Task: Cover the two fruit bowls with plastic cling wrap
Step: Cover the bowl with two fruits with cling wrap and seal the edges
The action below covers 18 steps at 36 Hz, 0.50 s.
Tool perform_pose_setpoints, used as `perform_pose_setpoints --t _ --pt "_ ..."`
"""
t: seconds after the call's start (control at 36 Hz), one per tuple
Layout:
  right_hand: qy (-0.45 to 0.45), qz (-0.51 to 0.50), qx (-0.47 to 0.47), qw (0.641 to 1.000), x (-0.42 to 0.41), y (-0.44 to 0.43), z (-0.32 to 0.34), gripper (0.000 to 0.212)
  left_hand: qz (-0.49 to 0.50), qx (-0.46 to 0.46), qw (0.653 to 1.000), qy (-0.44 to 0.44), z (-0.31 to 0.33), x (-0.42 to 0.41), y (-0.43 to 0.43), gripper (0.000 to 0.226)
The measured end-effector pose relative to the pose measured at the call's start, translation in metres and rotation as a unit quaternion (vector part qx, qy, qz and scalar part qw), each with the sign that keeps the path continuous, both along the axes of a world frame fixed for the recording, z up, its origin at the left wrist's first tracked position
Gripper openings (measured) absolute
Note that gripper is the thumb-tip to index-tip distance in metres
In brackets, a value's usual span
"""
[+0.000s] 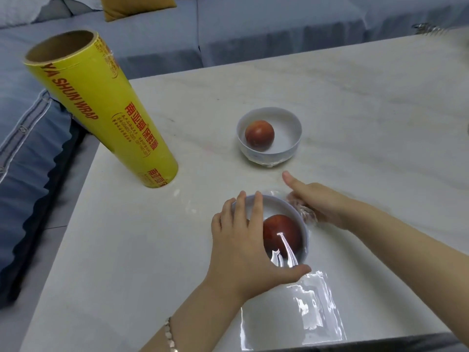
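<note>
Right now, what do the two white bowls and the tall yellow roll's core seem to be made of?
Far white bowl and near white bowl: likely glazed ceramic, smooth and glossy, though hard plastic is possible. Tall yellow roll: core looks like brown cardboard, matte at its open top end.

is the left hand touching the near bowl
Touching: the head view shows the left hand lying across the near bowl, fingers on its wrapped far rim.

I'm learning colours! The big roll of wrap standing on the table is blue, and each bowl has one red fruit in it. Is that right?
Nearly. The roll of wrap is yellow with red writing, not blue; the head view shows it standing at the table's left edge. The rest holds: the far bowl and the near bowl each have one red fruit.
</note>
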State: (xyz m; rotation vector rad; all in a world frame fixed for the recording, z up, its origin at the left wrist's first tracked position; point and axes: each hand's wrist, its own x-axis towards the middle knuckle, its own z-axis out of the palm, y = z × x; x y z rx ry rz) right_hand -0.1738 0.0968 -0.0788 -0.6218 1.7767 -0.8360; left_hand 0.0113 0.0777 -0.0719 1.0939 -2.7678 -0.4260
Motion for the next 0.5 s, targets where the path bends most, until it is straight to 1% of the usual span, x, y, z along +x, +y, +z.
perform_pose_setpoints --t 0.03,0.06,0.08,0.17,0.22,0.31,0.36,0.42,0.44,0.5 --pt "-0.046 0.01 0.005 0.999 -0.001 0.003 0.002 0.057 0.017 0.004 1.0 -0.002 0.001 -0.001 0.0 0.123" --pt "-0.073 0.026 0.002 0.997 0.0 0.007 0.003 0.054 0.03 0.013 0.999 -0.008 0.002 -0.002 -0.001 0.126" --pt "-0.079 0.045 -0.005 0.996 0.0 0.009 0.002 0.048 0.042 0.024 0.999 -0.014 0.002 -0.003 -0.001 0.127" --pt "-0.067 0.061 -0.034 0.995 0.004 0.009 0.004 0.027 0.072 0.026 0.997 -0.01 0.002 -0.006 -0.002 0.129" --pt "-0.064 0.036 -0.064 0.995 0.005 0.004 0.006 0.026 0.09 0.036 0.995 -0.011 0.004 -0.008 -0.005 0.13" --pt "-0.049 -0.02 -0.135 0.989 0.014 -0.007 0.01 0.026 0.126 0.056 0.99 -0.031 0.007 -0.01 -0.019 0.131" --pt "0.0 -0.038 -0.177 0.983 0.022 -0.018 0.013 0.026 0.149 0.058 0.986 -0.034 0.009 -0.011 -0.028 0.131" --pt "0.068 -0.043 -0.197 0.977 0.03 -0.029 0.014 0.025 0.157 0.061 0.985 -0.042 0.012 -0.012 -0.034 0.129" --pt "0.106 -0.04 -0.199 0.973 0.033 -0.033 0.014 0.026 0.145 0.061 0.986 -0.053 0.013 -0.012 -0.037 0.127" --pt "0.198 -0.019 -0.186 0.962 0.037 -0.038 0.012 0.026 0.086 0.053 0.99 -0.094 0.016 -0.01 -0.044 0.126"
